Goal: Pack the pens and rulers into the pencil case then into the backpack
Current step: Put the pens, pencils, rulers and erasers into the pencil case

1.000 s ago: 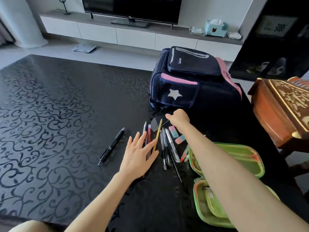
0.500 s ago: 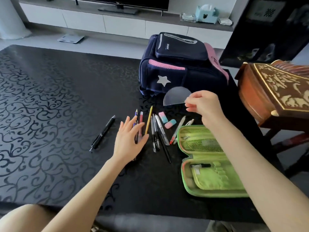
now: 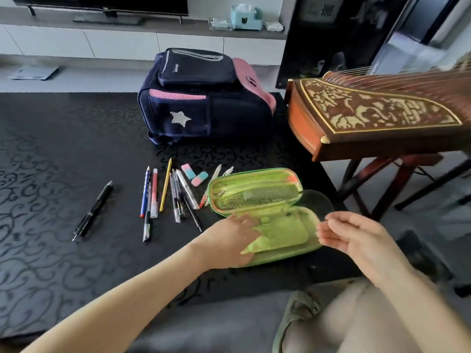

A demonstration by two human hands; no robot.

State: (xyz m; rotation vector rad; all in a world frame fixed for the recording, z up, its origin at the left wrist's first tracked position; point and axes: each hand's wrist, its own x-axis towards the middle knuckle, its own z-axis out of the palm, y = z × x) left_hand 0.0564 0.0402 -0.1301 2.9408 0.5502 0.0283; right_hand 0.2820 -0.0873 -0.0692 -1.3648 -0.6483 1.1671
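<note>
The green pencil case (image 3: pixel 257 193) lies open on the black table, its mesh lid up. My left hand (image 3: pixel 233 238) lies flat on the lower half, fingers on its inner flap (image 3: pixel 285 231). My right hand (image 3: pixel 356 238) hovers just right of the case with fingers apart and nothing in it. Its thumb tip is at the edge of a clear half-round protractor (image 3: pixel 317 201), which sits by the case's right end. Several pens and a yellow pencil (image 3: pixel 165 184) lie loose left of the case. A black pen (image 3: pixel 93 212) lies apart, farther left. The navy backpack (image 3: pixel 204 108) stands behind them.
Two pink-and-blue erasers (image 3: pixel 193 174) lie between the pens and the case. A carved wooden zither (image 3: pixel 369 115) on a stand juts in at the right, close to the table's corner. The patterned black table (image 3: pixel 63 161) stretches away to the left.
My right hand carried the protractor from in front of the backpack to the case's right end and opened. My left hand moved from the pens onto the case's lower half.
</note>
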